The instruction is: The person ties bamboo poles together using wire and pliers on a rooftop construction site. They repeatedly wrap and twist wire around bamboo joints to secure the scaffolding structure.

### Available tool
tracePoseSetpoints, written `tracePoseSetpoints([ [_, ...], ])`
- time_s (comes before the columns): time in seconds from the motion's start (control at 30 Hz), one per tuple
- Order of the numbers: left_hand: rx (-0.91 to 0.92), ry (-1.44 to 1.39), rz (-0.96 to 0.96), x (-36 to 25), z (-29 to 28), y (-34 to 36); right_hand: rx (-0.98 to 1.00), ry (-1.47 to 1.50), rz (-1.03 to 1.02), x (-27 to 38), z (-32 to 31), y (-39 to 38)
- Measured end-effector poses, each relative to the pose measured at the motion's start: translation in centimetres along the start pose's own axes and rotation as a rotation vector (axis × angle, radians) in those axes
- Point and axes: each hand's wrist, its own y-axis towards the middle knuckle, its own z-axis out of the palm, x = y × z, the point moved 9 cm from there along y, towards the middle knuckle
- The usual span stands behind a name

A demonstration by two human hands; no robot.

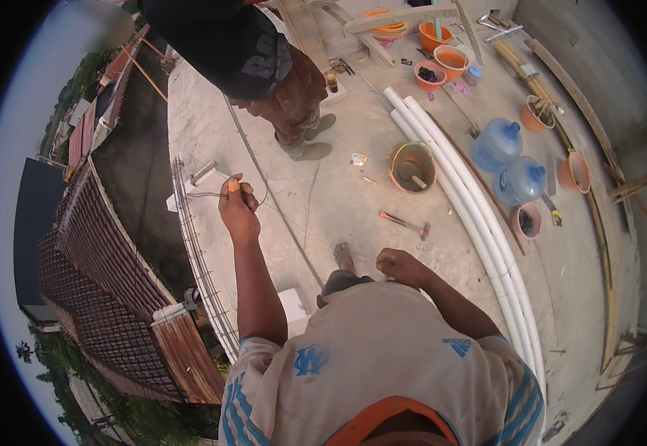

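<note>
My left hand (238,204) is raised at the left, its fingers closed on a thin bent wire (204,194) near the rebar cage (193,249) along the slab's edge. Something orange is around one of its fingers. My right hand (401,267) is low in the middle, fingers curled together; what it holds, if anything, is too small to make out. A hammer (401,223) lies on the concrete beyond it. A bucket (411,167) stands farther up, beside long white pipes (487,245).
A co-worker (279,104) stands upper left in boots. At right are blue water jugs (520,182), orange tubs (453,63), bamboo poles (516,63) and planks (568,97). Past the slab's left edge (177,134) are tiled roofs (100,282) below.
</note>
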Motion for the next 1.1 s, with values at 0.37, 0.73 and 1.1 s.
tracePoseSetpoints([
  [0.37,-0.017,0.287,0.168,-6.9,-9.6,2.0,-0.223,0.182,-0.107,3.5,2.4,13.2],
  [0.73,0.026,-0.079,-0.088,-2.9,-13.7,9.8,0.141,0.152,-0.229,26.1,17.6,27.0],
  [1.1,-0.010,0.023,-0.146,-0.5,-16.5,17.6,0.087,-0.245,-0.292,27.0,17.8,35.2],
])
